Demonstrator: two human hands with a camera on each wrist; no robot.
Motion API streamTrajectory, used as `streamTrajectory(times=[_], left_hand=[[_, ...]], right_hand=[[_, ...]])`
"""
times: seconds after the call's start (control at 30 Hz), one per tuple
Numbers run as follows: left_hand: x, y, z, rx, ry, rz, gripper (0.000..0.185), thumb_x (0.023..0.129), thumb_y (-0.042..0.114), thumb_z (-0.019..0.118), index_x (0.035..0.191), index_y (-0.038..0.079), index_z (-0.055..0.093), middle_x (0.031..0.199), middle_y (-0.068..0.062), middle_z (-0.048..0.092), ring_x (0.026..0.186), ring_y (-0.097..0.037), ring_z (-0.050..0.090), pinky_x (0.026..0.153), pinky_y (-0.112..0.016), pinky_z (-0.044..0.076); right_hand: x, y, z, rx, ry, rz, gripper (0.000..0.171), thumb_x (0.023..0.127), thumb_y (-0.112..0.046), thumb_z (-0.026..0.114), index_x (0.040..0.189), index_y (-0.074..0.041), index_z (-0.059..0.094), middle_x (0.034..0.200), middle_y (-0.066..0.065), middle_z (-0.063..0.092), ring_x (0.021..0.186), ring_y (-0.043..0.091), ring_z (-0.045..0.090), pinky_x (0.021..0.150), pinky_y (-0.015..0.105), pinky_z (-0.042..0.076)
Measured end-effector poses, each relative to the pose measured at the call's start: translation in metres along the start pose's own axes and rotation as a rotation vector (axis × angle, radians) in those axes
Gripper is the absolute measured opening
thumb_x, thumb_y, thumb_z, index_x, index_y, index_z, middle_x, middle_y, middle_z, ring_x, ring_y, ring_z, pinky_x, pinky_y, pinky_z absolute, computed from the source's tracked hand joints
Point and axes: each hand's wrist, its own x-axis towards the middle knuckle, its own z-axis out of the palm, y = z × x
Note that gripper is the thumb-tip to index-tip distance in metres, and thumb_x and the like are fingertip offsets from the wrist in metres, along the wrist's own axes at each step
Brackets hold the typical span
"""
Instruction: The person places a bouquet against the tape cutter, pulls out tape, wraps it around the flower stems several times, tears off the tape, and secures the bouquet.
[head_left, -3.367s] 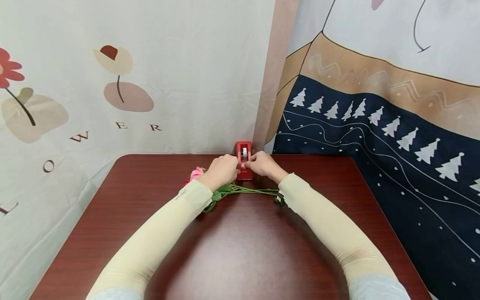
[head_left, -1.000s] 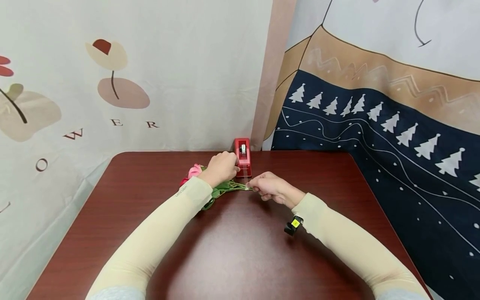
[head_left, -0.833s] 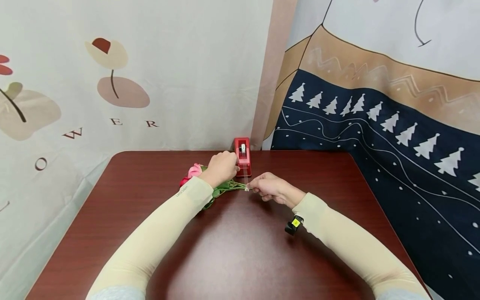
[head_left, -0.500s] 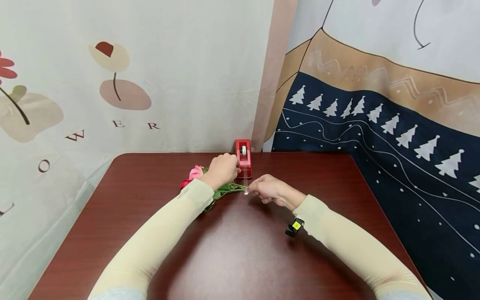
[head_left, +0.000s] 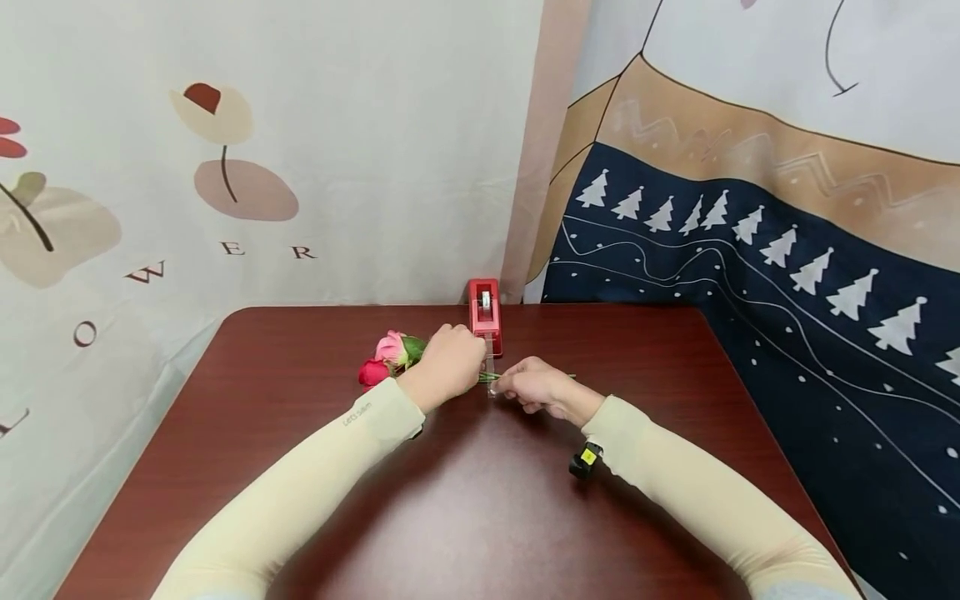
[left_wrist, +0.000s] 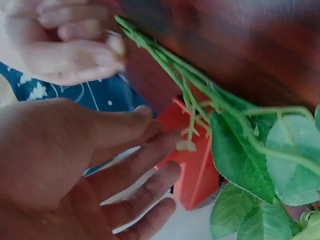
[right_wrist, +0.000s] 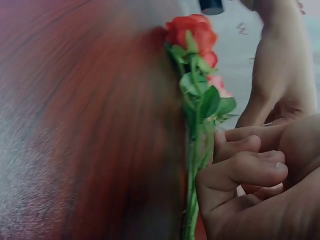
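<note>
Just in front of the red dispenser (head_left: pixel 486 309), the right hand (head_left: pixel 529 387) pinched a strip of tape (head_left: pixel 490 369) with curled fingers, the strip running up to the dispenser. Beside it, the left hand (head_left: pixel 448 364) hovered over the green stems (left_wrist: pixel 200 95), fingers loosely spread, gripping nothing. Pink and red roses (head_left: pixel 384 360) lay on the tabletop (head_left: pixel 480 500), blooms pointing left.

the left hand (head_left: pixel 448 364) lies over the green stems of the roses (head_left: pixel 390 358) on the dark red tabletop (head_left: pixel 465 500). the right hand (head_left: pixel 528 387) pinches a strip of clear tape (head_left: pixel 491 371) that runs from the red tape holder (head_left: pixel 486 312) at the far edge.
</note>
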Motion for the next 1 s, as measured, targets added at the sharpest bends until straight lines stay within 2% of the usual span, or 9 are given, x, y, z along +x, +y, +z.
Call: streamTrajectory(times=[0.17,0.37,0.53,0.63,0.83,1.0], left_hand=[[-0.009,0.005,0.006,0.017,-0.018,0.067,0.021,0.094,0.030,0.089,0.092,0.010,0.084,0.099,-0.009,0.083,0.101,-0.033,0.070,0.087,-0.047,0.055],[-0.012,0.001,0.020,0.076,0.001,0.138,0.021,0.091,0.033,0.091,0.092,0.013,0.084,0.104,-0.008,0.082,0.103,-0.030,0.066,0.088,-0.045,0.054],[-0.009,-0.008,0.033,0.129,0.053,0.222,0.006,0.095,0.019,0.084,0.092,0.014,0.084,0.104,-0.006,0.082,0.104,-0.028,0.068,0.088,-0.043,0.056],[-0.006,-0.013,0.037,0.147,0.062,0.268,0.008,0.097,0.013,0.079,0.091,0.014,0.084,0.104,-0.005,0.082,0.104,-0.027,0.070,0.087,-0.042,0.057],[-0.001,-0.017,0.045,0.184,0.099,0.330,0.012,0.099,0.015,0.078,0.089,0.014,0.085,0.100,-0.005,0.082,0.099,-0.025,0.072,0.087,-0.040,0.056],[-0.001,-0.020,0.051,0.205,0.139,0.380,0.015,0.100,0.019,0.078,0.088,0.014,0.085,0.098,-0.005,0.082,0.096,-0.025,0.071,0.089,-0.039,0.055]], right_hand=[[0.005,0.004,0.006,-0.100,0.098,-0.006,0.017,0.100,-0.014,0.071,0.094,0.000,0.079,0.063,-0.003,0.046,0.049,0.009,0.030,0.048,0.024,0.026],[0.008,0.006,0.011,-0.219,0.184,-0.017,0.019,0.102,-0.020,0.075,0.090,-0.008,0.083,0.058,-0.006,0.045,0.049,0.009,0.034,0.048,0.024,0.029],[0.010,0.007,0.012,-0.276,0.202,-0.012,0.020,0.104,-0.024,0.074,0.092,-0.013,0.085,0.059,-0.007,0.046,0.052,0.009,0.039,0.050,0.024,0.031],[0.011,0.006,0.011,-0.294,0.209,-0.013,0.021,0.104,-0.024,0.073,0.092,-0.012,0.086,0.060,-0.006,0.046,0.052,0.010,0.040,0.050,0.025,0.032],[0.014,0.007,0.014,-0.340,0.236,-0.036,0.020,0.104,-0.021,0.073,0.092,-0.011,0.086,0.066,-0.003,0.055,0.057,0.011,0.046,0.052,0.025,0.035],[0.013,0.008,0.015,-0.371,0.247,-0.068,0.019,0.103,-0.021,0.074,0.091,-0.012,0.086,0.082,-0.001,0.069,0.071,0.014,0.054,0.060,0.025,0.041]])
